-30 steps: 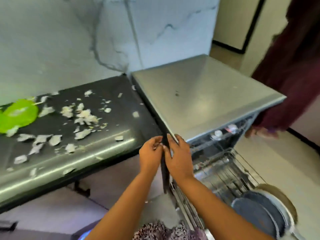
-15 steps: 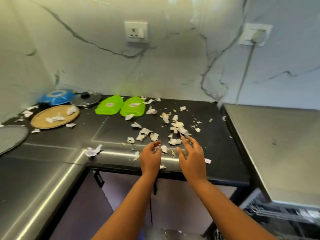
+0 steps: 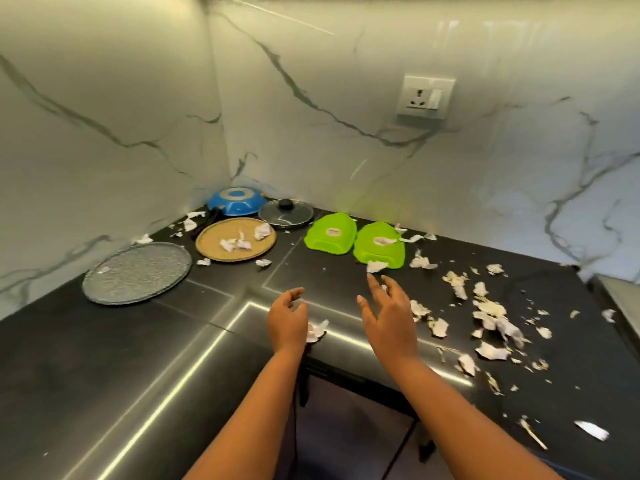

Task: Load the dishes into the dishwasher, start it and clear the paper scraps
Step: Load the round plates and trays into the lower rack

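Both my hands hover over the front of the black counter (image 3: 104, 358), empty. My left hand (image 3: 287, 322) has loosely curled fingers, with a paper scrap (image 3: 318, 330) lying just to its right. My right hand (image 3: 389, 320) is spread, fingers pointing toward two overturned green plastic dishes (image 3: 330, 233) (image 3: 379, 245). Several torn paper scraps (image 3: 491, 311) litter the counter to the right. At the back left lie a grey speckled plate (image 3: 136, 271), a tan plate (image 3: 214, 242) with scraps on it, an upturned blue bowl (image 3: 236, 201) and a glass lid (image 3: 285, 213).
Marble walls meet in a corner behind the dishes. A wall socket (image 3: 425, 97) sits above the green dishes. The steel top of the dishwasher (image 3: 620, 299) shows at the right edge. Below the counter's inner corner is a dark gap.
My view swung left from the open dishwasher to the counter corner. Both hands left the dishwasher's edge and now hover over the counter near the green dishes, apart from each other.
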